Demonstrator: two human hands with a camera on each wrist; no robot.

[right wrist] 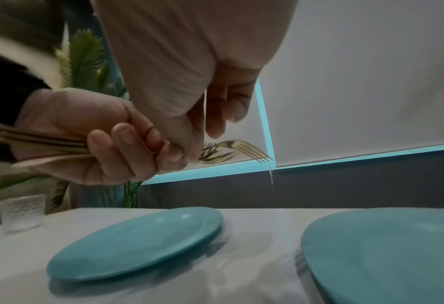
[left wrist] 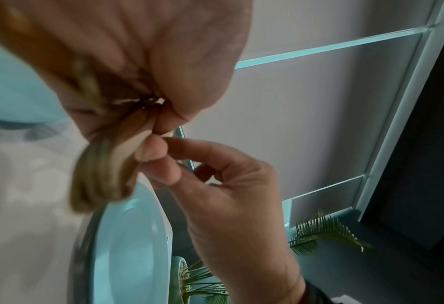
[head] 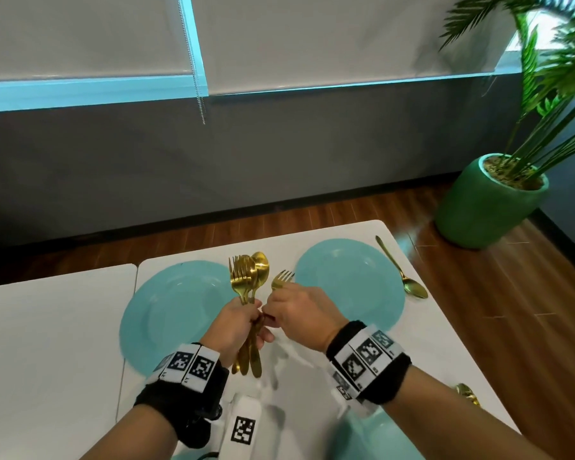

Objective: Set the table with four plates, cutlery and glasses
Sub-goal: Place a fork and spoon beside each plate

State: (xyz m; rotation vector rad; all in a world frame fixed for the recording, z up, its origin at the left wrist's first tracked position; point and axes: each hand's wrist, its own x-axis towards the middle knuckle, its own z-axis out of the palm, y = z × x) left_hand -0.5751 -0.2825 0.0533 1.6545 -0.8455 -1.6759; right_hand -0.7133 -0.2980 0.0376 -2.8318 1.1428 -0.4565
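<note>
My left hand grips a bundle of gold forks and spoons by the handles, heads pointing up, over the gap between two teal plates. Close beside it, my right hand pinches a single gold fork, tines up. The left plate and the right plate lie on the white table. A gold spoon lies to the right of the right plate. In the right wrist view the fork tines stick out past the bundle's heads, which my left hand holds.
A third teal plate shows at the bottom edge under my right forearm, with a gold piece near the table's right edge. Clear glasses stand at the left in the right wrist view. A green potted palm stands on the floor beyond the table's far right corner.
</note>
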